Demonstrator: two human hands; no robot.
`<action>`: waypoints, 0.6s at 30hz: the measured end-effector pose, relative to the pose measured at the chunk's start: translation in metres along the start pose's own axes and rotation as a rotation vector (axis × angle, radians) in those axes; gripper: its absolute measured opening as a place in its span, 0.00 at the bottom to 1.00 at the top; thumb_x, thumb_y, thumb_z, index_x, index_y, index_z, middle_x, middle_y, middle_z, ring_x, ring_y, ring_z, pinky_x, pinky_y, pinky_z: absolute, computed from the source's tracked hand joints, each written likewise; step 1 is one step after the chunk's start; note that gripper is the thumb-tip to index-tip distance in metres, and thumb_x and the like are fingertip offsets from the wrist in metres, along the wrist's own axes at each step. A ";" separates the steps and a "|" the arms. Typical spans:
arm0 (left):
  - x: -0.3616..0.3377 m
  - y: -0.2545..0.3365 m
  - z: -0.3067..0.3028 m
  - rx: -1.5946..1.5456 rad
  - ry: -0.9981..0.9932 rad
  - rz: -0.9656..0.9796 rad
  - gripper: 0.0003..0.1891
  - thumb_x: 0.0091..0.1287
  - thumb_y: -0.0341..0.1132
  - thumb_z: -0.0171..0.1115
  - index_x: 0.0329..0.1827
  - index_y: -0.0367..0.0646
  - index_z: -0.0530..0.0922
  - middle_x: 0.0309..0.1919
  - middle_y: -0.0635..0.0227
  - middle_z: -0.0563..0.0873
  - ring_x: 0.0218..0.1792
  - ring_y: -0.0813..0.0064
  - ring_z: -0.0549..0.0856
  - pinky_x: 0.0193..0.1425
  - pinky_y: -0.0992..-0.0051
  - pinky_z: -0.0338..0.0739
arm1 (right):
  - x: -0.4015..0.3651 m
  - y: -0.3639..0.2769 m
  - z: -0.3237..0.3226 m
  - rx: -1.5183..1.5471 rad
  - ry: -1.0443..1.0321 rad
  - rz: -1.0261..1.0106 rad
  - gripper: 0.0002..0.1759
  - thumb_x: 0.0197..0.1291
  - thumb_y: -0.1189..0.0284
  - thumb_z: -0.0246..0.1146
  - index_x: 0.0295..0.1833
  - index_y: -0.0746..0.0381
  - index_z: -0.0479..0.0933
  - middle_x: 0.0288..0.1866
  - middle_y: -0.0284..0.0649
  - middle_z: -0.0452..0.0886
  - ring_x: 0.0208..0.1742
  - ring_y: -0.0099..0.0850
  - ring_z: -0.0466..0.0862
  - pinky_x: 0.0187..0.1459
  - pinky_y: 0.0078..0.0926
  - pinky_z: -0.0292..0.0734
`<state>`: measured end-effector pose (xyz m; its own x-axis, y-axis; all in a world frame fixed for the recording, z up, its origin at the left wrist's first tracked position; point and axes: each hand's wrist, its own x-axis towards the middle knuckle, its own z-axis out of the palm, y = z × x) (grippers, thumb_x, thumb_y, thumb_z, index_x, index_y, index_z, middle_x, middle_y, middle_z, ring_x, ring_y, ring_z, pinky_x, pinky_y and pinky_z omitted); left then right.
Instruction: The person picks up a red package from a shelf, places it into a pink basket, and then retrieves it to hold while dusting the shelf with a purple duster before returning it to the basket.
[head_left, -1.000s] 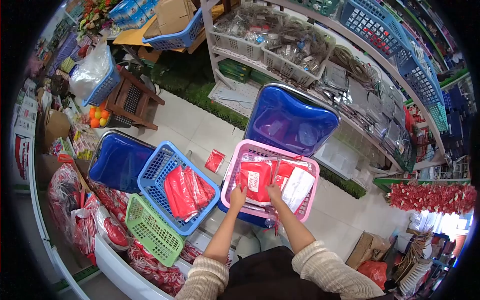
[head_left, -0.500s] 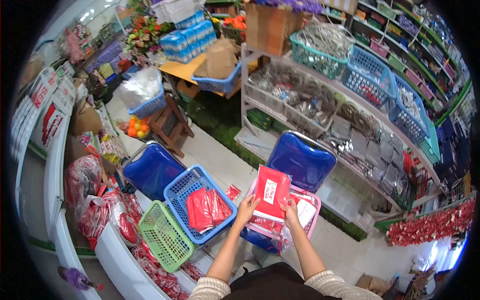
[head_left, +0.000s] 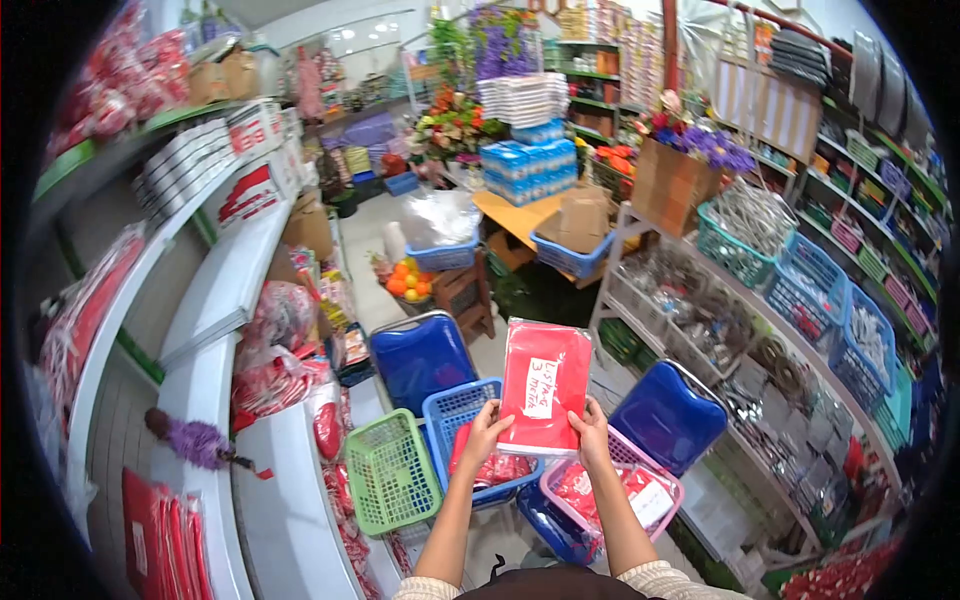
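Between my two hands is a red packet (head_left: 570, 360) in clear plastic, with a handwritten white label on its front. My left hand (head_left: 486, 436) grips its lower left edge and my right hand (head_left: 590, 432) its lower right edge, thumbs on the front. Below and behind it, a blue basket (head_left: 440, 402) holds more red plastic-wrapped packets. A pink basket (head_left: 673, 482), under my right forearm, contains red packets and a piece with a white label. Left of the blue basket stands a green basket (head_left: 384, 468) with nothing visible inside.
Two blue chair backs (head_left: 420, 350) (head_left: 668, 415) rise behind the baskets. White shelving (head_left: 285, 500) runs along my left, with a purple fluffy duster (head_left: 200, 443) and red packets (head_left: 170, 540). On the right, a rack (head_left: 690, 345) carries baskets and bagged goods. A wooden stool (head_left: 470, 295) stands farther back.
My view has turned left and up, showing more of the left shelves. Both hands still hold the packet, now raised and in front of the blue basket rather than over the pink one.
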<state>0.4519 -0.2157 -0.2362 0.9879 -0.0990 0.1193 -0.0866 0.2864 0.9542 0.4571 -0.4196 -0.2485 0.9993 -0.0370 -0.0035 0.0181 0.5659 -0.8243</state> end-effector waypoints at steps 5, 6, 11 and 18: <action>-0.034 0.053 -0.029 -0.338 0.121 0.031 0.25 0.72 0.50 0.44 0.60 0.38 0.68 0.55 0.62 0.76 0.57 0.74 0.74 0.65 0.71 0.65 | 0.001 -0.004 0.073 0.013 -0.272 0.076 0.24 0.59 0.84 0.57 0.62 0.69 0.63 0.53 0.49 0.78 0.51 0.32 0.80 0.53 0.26 0.75; -0.042 0.064 -0.033 -0.416 0.182 0.002 0.27 0.72 0.53 0.43 0.62 0.38 0.68 0.57 0.61 0.76 0.58 0.72 0.74 0.65 0.70 0.65 | 0.000 -0.006 0.089 0.006 -0.323 0.101 0.24 0.58 0.84 0.58 0.61 0.69 0.65 0.53 0.48 0.79 0.51 0.31 0.80 0.53 0.26 0.75; -0.090 0.100 -0.064 -0.434 0.395 0.143 0.33 0.69 0.59 0.43 0.64 0.40 0.66 0.57 0.57 0.77 0.56 0.64 0.78 0.61 0.63 0.73 | -0.015 -0.018 0.177 -0.009 -0.608 0.223 0.27 0.56 0.84 0.60 0.63 0.71 0.65 0.55 0.46 0.78 0.53 0.30 0.80 0.56 0.25 0.73; -0.164 0.150 -0.093 -0.649 0.506 0.527 0.33 0.68 0.60 0.44 0.64 0.41 0.66 0.55 0.57 0.78 0.56 0.63 0.78 0.60 0.60 0.73 | -0.047 0.014 0.279 -0.081 -0.974 0.212 0.33 0.57 0.81 0.62 0.68 0.70 0.60 0.64 0.44 0.70 0.57 0.27 0.76 0.54 0.23 0.74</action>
<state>0.2893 -0.0674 -0.1378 0.7946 0.5694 0.2108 -0.5949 0.6607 0.4577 0.4198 -0.1799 -0.1014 0.5732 0.7698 0.2809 -0.1297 0.4237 -0.8965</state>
